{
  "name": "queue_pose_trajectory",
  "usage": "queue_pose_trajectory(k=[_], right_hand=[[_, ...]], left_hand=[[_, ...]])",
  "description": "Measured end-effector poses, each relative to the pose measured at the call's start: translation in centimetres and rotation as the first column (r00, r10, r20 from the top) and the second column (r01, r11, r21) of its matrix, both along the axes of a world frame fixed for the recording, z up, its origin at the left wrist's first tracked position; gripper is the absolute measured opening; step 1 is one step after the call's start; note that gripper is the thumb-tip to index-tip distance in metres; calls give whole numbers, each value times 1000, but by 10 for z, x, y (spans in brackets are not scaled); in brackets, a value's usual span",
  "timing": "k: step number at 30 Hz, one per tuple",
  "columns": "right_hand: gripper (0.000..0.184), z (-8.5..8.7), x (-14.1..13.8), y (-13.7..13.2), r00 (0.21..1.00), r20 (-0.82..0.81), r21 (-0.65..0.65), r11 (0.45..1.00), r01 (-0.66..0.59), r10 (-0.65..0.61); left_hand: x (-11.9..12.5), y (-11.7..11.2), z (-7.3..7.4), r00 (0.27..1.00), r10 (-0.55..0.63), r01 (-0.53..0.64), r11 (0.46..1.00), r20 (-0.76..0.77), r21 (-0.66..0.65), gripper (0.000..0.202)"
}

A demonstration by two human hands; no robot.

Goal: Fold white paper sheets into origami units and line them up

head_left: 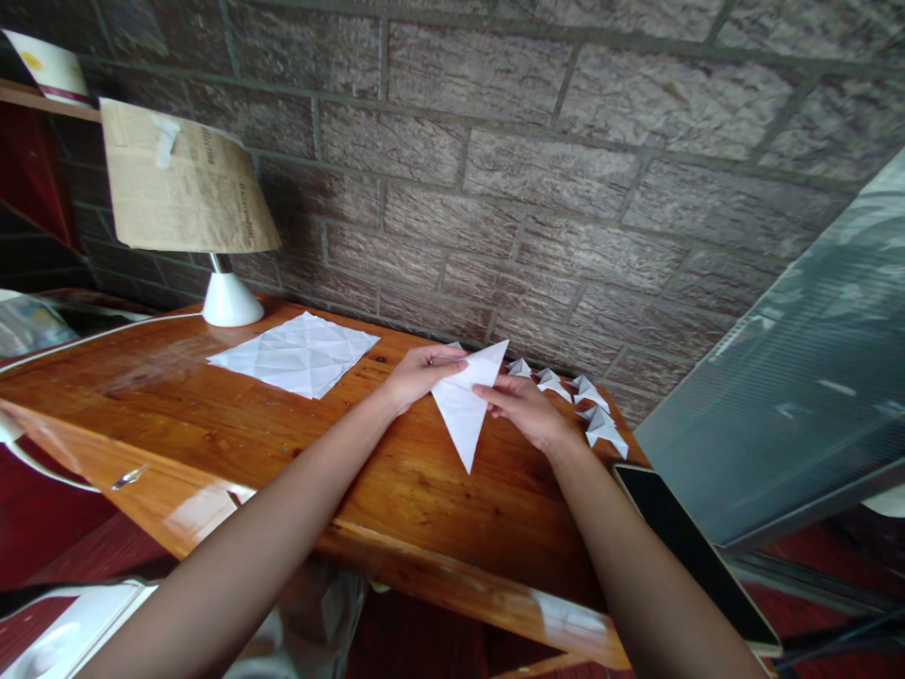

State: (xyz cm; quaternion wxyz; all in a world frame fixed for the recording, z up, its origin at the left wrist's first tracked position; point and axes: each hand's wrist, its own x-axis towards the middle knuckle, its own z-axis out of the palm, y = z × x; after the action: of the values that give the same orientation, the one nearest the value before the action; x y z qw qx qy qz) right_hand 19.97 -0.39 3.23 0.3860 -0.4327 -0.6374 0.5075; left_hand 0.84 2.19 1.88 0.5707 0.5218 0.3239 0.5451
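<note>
Held up over the wooden table is a sheet of white paper folded into a triangle (467,401), one point aimed down and another up to the right. My left hand (422,375) pinches its upper left edge, thumb on the front face. On the right side my right hand (521,404) grips the same paper, thumb in front and fingers behind. Several small folded white paper pieces (603,429) stand in a row beyond my right hand. Left of my hands lies a stack of creased white paper sheets (304,351).
The wooden table (438,514) runs along a brick wall (509,217). A lamp (230,292) with a newspaper-covered shade stands at the back left. A dark tablet-like device (697,556) lies at the right edge, beside a glass panel (792,377). A paper cup (48,68) sits on the upper-left shelf.
</note>
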Motion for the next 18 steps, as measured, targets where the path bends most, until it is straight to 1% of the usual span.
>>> queue_pose_trajectory(k=[3, 6, 8, 10, 12, 15, 18], right_hand=[[35, 3, 5, 1, 993, 75, -18, 996, -91, 92], [35, 6, 8, 2, 987, 86, -23, 991, -130, 132], [34, 7, 8, 1, 990, 75, -19, 993, -118, 119], [33, 6, 7, 1, 994, 70, -16, 996, -86, 86], [33, 4, 4, 0, 997, 62, -5, 999, -52, 52], [33, -1, 0, 0, 997, 60, 7, 999, -52, 51], [34, -4, -1, 0, 993, 75, 8, 996, -94, 93]], left_hand=[[-4, -1, 3, 989, -106, 106, 994, -104, -3, 40], [-4, -1, 1, 958, -183, 194, 980, -223, 32, 40], [-3, 0, -1, 947, -150, 184, 978, -285, 97, 41], [-2, 1, -4, 944, -61, 127, 974, -324, 189, 43], [-2, 3, -5, 941, 16, 75, 964, -339, 254, 44], [-3, 4, -6, 931, 39, 62, 963, -363, 263, 46], [-5, 5, -7, 895, 17, 104, 964, -445, 244, 48]])
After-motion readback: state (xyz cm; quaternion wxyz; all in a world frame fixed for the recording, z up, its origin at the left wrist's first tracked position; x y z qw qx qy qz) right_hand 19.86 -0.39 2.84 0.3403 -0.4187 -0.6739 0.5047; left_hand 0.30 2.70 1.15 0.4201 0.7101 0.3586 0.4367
